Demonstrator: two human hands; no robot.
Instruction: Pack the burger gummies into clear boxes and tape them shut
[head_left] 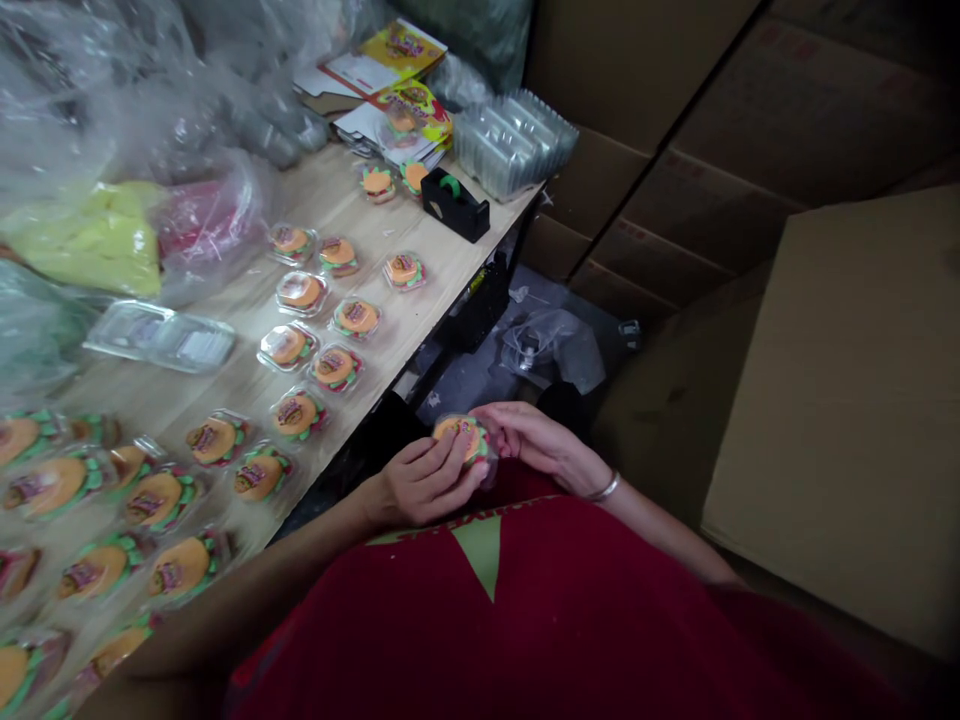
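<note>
A toy hamburger in a clear plastic case (pixel 474 438) is held in front of my red shirt, just off the table's edge. My left hand (pixel 431 478) grips it from the left, its fingers lying across the orange bun top. At the case's right edge, my right hand (pixel 536 440) has its thumb and fingers bent together on the clear plastic; the exact contact is partly hidden. On the table to the left stand several similar cased hamburgers, such as one hamburger case (pixel 298 412) near the edge.
A black tape dispenser (pixel 455 205) with green tape sits near the table's (pixel 405 345) far edge. Behind it are stacked clear plastic trays (pixel 514 145) and printed cards (pixel 405 50). Plastic bags (pixel 142 110) cover the back left. Cardboard boxes (pixel 840 400) stand on the right.
</note>
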